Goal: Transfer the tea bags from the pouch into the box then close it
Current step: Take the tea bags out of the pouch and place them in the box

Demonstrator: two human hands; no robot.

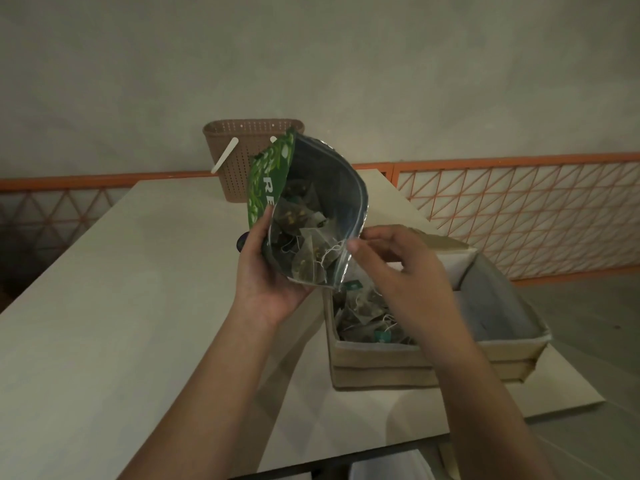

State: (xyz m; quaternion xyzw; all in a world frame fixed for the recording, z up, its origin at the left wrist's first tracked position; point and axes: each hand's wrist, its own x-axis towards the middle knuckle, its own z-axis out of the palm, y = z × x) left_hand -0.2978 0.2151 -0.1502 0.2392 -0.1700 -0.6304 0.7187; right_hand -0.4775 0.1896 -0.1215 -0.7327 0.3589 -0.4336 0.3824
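**Pouch in my left hand, mouth tipped toward the box**

My left hand (268, 271) cradles the green foil pouch with white leaf print (304, 206) from below, palm up, thumb lying along its printed front and fingers curled under its base. The pouch is held above the table, tilted so its open mouth faces me, just left of the open tan cardboard box (415, 362). My right hand (398, 265) reaches in from the right, forearm crossing over the box; its thumb and forefinger are pinched at the pouch's clear zip edge, where white strings hang, though I cannot tell whether they hold the rim or a string.

On the pouch front I can read only the white letters "RE"; the rest curves out of sight.

Pyramid mesh tea bags (304, 244) are heaped inside the pouch's silvery lining, between my two hands. More tea bags with small green tags (370, 320) lie inside the box, beneath my right wrist. The box stands on the pale table (121, 289), flaps open. Beyond the pouch stands a brown perforated plastic basket (239, 150).
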